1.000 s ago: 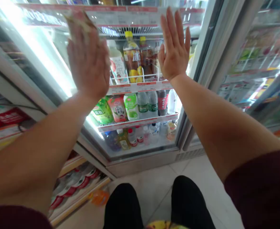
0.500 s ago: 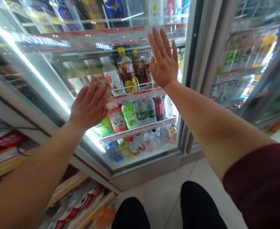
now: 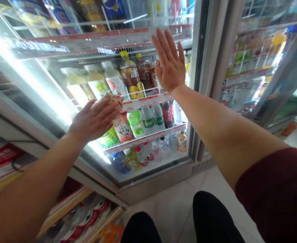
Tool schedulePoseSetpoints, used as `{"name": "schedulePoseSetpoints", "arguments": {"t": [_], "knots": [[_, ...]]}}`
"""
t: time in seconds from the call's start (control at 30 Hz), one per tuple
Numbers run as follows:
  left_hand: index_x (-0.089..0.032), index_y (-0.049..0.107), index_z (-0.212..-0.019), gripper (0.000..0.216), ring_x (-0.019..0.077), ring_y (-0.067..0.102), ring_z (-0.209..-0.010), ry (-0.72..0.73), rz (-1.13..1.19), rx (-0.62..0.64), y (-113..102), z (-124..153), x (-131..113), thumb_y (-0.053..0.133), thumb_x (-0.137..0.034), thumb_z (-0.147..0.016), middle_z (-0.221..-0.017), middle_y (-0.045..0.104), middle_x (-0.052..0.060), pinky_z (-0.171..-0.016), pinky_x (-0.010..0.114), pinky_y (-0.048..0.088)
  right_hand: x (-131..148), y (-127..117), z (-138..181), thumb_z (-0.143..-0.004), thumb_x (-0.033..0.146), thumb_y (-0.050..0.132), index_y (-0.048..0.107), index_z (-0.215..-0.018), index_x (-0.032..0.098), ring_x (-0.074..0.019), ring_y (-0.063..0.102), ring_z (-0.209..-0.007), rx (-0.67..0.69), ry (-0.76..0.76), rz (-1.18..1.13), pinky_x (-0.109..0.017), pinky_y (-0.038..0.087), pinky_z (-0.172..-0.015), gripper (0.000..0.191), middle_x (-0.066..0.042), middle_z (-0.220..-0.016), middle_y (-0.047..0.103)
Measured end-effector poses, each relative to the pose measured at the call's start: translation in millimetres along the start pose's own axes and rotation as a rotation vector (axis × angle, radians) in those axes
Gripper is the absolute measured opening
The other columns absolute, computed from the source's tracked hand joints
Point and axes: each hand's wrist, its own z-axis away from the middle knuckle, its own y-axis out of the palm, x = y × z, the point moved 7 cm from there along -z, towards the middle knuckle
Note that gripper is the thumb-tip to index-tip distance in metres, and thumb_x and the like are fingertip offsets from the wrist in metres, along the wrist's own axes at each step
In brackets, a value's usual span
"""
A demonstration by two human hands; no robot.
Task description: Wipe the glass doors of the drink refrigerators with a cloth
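My left hand [image 3: 94, 118] lies over a crumpled pinkish cloth [image 3: 117, 100], pressing it to the glass door [image 3: 160, 170] of a drinks fridge. Most of the cloth is hidden under the palm and fingers. Higher and to the right, my right hand [image 3: 171, 69] is stretched flat against the same glass, fingers up and apart, holding nothing. Behind the pane stand an iced tea bottle [image 3: 131, 74] with a yellow cap, pale juice bottles [image 3: 97, 82] with white caps and a green-labelled drink [image 3: 136, 123].
Another fridge door [image 3: 246, 60] with drinks behind it stands to the right. At the lower left is a shelf [image 3: 62, 202] with packaged goods, and an orange bottle [image 3: 111, 233] near its foot. Pale floor tiles [image 3: 173, 199] show around my knees.
My left hand and the cloth have shifted slightly down, and the hand has turned so the fingers point more to the right. My right hand stays on the glass; the view has shifted a little.
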Motion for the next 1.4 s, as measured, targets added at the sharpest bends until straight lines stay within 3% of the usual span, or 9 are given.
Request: {"name": "schedulePoseSetpoints", "arguments": {"t": [0.2,0.3,0.43,0.63,0.7,0.87,1.1,1.3,1.4], "knots": [[-0.018,0.001,-0.172,0.074,0.0196,-0.014,-0.168,-0.416,-0.085,-0.346,-30,-12,87,0.029,-0.036,-0.107,-0.179,-0.007,0.000,-0.140,0.051,-0.004,2,-3,2,-0.104,0.021,0.030,0.041,-0.166,0.025,-0.0199,0.027,-0.164,-0.019,0.007,-0.033,-0.049,0.023,-0.139,0.064,0.004,-0.172,0.033],[-0.013,0.005,-0.172,0.079,0.0233,-0.016,-0.168,-0.344,-0.065,-0.272,-14,-13,53,0.041,-0.037,-0.105,-0.179,-0.006,0.007,-0.141,0.051,0.003,3,-5,2,-0.103,0.018,0.032,0.040,-0.167,0.024,-0.0199,0.024,-0.165,0.007,0.028,-0.046,-0.049,0.020,-0.139,0.065,0.002,-0.173,0.031],[-0.027,0.047,-0.159,0.056,0.0150,0.026,-0.165,-0.069,0.044,-0.015,-1,-13,2,0.046,-0.040,-0.105,-0.168,0.041,-0.001,-0.143,0.040,0.024,3,-5,1,-0.102,0.020,0.033,0.040,-0.166,0.032,-0.0168,0.025,-0.165,0.027,0.039,-0.012,-0.047,0.022,-0.139,0.066,0.007,-0.172,0.031],[-0.011,0.011,-0.170,0.073,0.0316,-0.003,-0.168,-0.603,-0.011,-0.172,-38,-21,54,0.024,-0.051,-0.110,-0.178,0.002,0.007,-0.139,0.070,0.014,1,-3,0,-0.103,0.022,0.030,0.039,-0.168,0.026,-0.0187,0.022,-0.165,0.051,0.035,-0.006,-0.048,0.020,-0.139,0.066,0.005,-0.173,0.028],[-0.007,0.010,-0.169,0.073,0.0320,-0.009,-0.167,-0.535,0.013,-0.186,-29,-21,34,0.023,-0.049,-0.111,-0.178,-0.002,0.010,-0.138,0.070,0.015,0,-1,0,-0.102,0.021,0.029,0.037,-0.169,0.028,-0.0169,0.021,-0.166,0.062,0.046,0.000,-0.048,0.019,-0.139,0.068,0.007,-0.173,0.027],[-0.037,0.049,-0.156,0.048,0.0101,0.036,-0.160,-0.005,0.142,0.007,7,-16,-22,0.046,-0.039,-0.108,-0.163,0.046,-0.008,-0.141,0.038,0.032,1,1,0,-0.101,0.022,0.029,0.035,-0.170,0.030,-0.0132,0.019,-0.166,0.061,0.058,0.058,-0.043,0.018,-0.140,0.070,0.010,-0.174,0.024],[-0.011,0.005,-0.171,0.073,0.0387,-0.003,-0.167,-0.558,-0.052,-0.297,-35,-19,55,0.027,-0.041,-0.109,-0.178,-0.001,0.012,-0.135,0.076,0.014,2,-3,0,-0.102,0.021,0.030,0.038,-0.168,0.029,-0.0140,0.020,-0.165,0.046,0.067,0.033,-0.041,0.017,-0.140,0.067,0.008,-0.173,0.027],[-0.031,0.038,-0.164,0.058,0.0119,0.030,-0.163,-0.110,0.047,-0.029,-5,-19,-11,0.040,-0.043,-0.107,-0.168,0.042,-0.003,-0.142,0.039,0.031,5,-6,1,-0.101,0.018,0.030,0.038,-0.169,0.023,-0.0167,0.020,-0.166,0.058,0.050,0.018,-0.045,0.019,-0.140,0.069,0.004,-0.174,0.028],[-0.027,0.032,-0.167,0.064,0.0147,0.011,-0.168,-0.215,-0.026,-0.052,-12,-21,31,0.041,-0.043,-0.106,-0.176,0.021,-0.005,-0.144,0.039,-0.007,3,-6,0,-0.101,0.022,0.028,0.037,-0.170,0.027,-0.0143,0.018,-0.166,0.088,0.072,0.007,-0.042,0.017,-0.140,0.069,0.007,-0.174,0.024]]}}
